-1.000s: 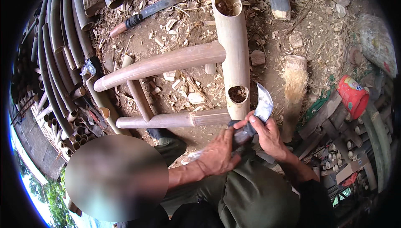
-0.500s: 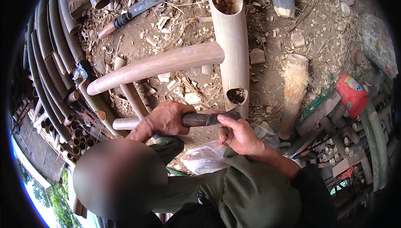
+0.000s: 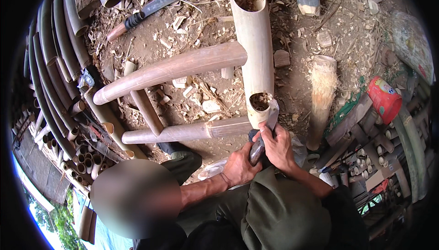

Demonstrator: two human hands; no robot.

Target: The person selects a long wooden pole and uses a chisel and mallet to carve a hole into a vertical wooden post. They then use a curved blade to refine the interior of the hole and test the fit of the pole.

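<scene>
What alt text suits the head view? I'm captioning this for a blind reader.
Both hands, left hand and right hand, grip a knife whose blade meets the lower carved hole of a thick bamboo post. Two thinner bamboo rails join the post above chip-strewn dirt, with a machete lying beyond.

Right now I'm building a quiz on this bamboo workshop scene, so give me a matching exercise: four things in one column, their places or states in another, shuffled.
Things:
1. big knife
2. red can
3. thick bamboo post
4. hands

Places or states:
A. lies on its side at the right, among clutter
B. grip a blade at the post's lower hole
C. lies on the chip-strewn ground at the top
D. has a hole cut near each end

Pairs: 1-C, 2-A, 3-D, 4-B
</scene>
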